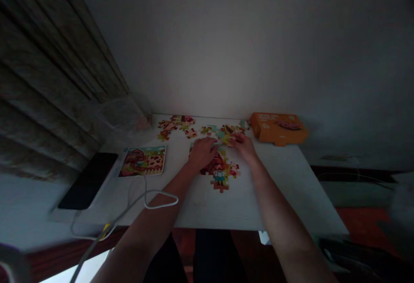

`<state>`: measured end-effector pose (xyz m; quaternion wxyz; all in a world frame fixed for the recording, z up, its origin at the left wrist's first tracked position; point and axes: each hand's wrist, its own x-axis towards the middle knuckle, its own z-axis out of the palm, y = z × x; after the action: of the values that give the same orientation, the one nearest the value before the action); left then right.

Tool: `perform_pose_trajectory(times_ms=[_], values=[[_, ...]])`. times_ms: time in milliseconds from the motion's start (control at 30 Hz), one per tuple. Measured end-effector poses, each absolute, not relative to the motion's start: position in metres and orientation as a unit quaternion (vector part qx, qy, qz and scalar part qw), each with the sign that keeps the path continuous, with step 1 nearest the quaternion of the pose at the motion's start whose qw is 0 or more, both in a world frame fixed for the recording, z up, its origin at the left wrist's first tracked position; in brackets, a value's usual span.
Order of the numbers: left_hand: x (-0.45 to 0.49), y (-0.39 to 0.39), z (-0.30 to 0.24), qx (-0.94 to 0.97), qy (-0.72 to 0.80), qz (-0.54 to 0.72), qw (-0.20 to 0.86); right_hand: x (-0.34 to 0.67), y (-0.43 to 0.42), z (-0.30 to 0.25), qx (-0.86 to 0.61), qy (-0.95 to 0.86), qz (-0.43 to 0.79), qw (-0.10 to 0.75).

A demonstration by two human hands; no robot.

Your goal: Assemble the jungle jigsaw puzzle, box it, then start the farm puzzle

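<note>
A partly joined jigsaw puzzle (219,175) lies in the middle of the white table, showing a red barn and a figure in blue. Over its upper left part rests my left hand (203,148), fingers stretched forward and slightly bent, covering some of the picture. My right hand (243,145) is at the puzzle's upper right, thumb and fingers closed on what looks like a small puzzle piece, mostly hidden by the fingers. Loose pieces (233,129) lie just beyond both hands. More puzzle pieces (176,123) are scattered at the back left.
An orange puzzle box (280,129) stands at the back right against the wall. To the left lie a picture card (144,160) of the farm scene, a black phone (89,181), and a clear plastic bag (121,117). A white cable (145,197) loops over the table's left front.
</note>
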<state>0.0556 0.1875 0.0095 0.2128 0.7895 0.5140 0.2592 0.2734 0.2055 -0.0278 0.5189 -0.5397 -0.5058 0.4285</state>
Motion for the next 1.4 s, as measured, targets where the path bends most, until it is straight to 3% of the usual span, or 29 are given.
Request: perform_pose_trajectory(times_ms=[167,400,633,1000,1233,1400], values=[[0.058,0.16,0.019,0.86,0.46,0.184,0.119,0.277,0.207,-0.029,-0.559,-0.466,0.398,0.559],[0.041,0.077,-0.002,0.877,0.428,0.195,0.103,0.275,0.208,-0.03,-0.571,-0.465,0.379,0.56],[0.04,0.073,-0.011,0.867,0.449,0.182,0.114,0.265,0.192,-0.022,-0.571,-0.436,0.383,0.581],[0.039,0.071,-0.007,0.872,0.439,0.184,0.115,0.278,0.058,-0.039,-0.566,-0.533,0.413,0.475],[0.036,0.067,-0.009,0.893,0.392,0.187,0.116,0.27,0.052,-0.033,-0.587,-0.66,0.248,0.399],[0.034,0.067,-0.008,0.909,0.359,0.183,0.107,0.268,0.051,-0.033,-0.581,-0.68,0.197,0.401]])
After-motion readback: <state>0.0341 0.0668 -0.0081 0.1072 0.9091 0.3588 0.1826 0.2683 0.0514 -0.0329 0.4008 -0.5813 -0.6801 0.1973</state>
